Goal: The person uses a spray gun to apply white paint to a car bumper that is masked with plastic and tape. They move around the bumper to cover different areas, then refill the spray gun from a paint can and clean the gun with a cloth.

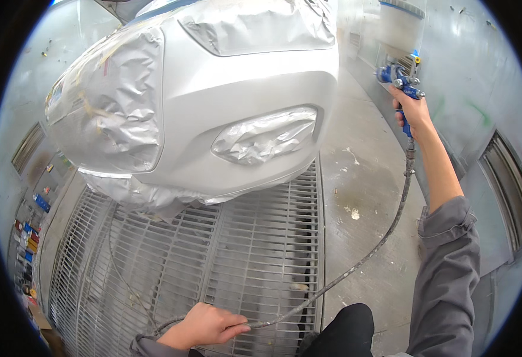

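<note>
My right hand [409, 110] grips a blue spray gun [402, 77] with a translucent cup [401, 24] on top, held upright to the right of a car bumper [243, 77], which has a pale, silvery finish. A grey, paint-spattered hose [375, 253] runs from the gun's handle down in a curve to my left hand [210, 324], which is closed around it near the lower edge. Crumpled silver masking [109, 98] covers the upper and left parts of the bumper, and a foil patch [264, 134] fills its lower right recess.
A metal floor grate [255, 250] lies below the bumper, beside a stained concrete strip [356, 178]. Booth walls [469, 71] with vents [505, 190] stand on both sides. Cans and bottles [29, 250] line the far left. My dark-clad leg shows at the bottom.
</note>
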`<state>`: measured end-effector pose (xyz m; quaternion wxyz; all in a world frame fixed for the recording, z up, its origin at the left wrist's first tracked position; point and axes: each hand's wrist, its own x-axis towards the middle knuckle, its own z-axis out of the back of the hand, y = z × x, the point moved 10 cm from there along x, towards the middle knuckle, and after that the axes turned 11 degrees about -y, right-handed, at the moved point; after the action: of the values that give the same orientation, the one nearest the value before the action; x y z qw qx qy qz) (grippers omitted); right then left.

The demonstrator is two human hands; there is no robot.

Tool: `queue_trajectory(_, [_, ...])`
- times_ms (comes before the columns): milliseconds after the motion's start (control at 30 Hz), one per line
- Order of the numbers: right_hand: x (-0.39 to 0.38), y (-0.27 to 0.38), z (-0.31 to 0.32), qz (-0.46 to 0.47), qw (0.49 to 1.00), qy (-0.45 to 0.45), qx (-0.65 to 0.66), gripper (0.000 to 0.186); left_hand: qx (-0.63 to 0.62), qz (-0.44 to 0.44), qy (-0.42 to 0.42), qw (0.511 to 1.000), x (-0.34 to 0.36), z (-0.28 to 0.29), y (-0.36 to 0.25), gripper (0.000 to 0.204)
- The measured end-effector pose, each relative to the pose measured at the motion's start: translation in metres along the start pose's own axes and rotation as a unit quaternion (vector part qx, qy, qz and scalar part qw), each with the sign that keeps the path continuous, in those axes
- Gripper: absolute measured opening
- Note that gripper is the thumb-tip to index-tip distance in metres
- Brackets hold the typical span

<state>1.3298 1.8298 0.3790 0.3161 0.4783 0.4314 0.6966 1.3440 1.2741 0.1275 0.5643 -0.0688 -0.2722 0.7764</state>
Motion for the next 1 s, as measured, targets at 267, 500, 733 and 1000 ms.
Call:
queue_trajectory(267, [-0.115, -0.004, -0.067, 0.062, 0.996, 0.011, 0.066, 0.030, 0.031, 0.016, 0.040, 0.999, -0.042, -0.069, 0.050, 0.033])
queue_trajectory(500, [-0.232, 0.059, -0.138, 0.099, 0.992, 0.060, 0.050, 0.030, -0.004, 0.003, 0.027, 1.000, -0.102, -0.090, 0.080, 0.039])
queue_trajectory(733, [-0.315, 0.104, -0.214, 0.156, 0.982, 0.102, 0.036, 0.032, -0.027, 0.019, 0.065, 0.997, -0.147, -0.093, 0.108, 0.041])
queue_trajectory(1000, [-0.404, 0.136, -0.299, 0.172, 0.968, 0.173, 0.054, 0.031, -0.054, 0.065, 0.074, 0.994, -0.174, -0.098, 0.141, 0.038])
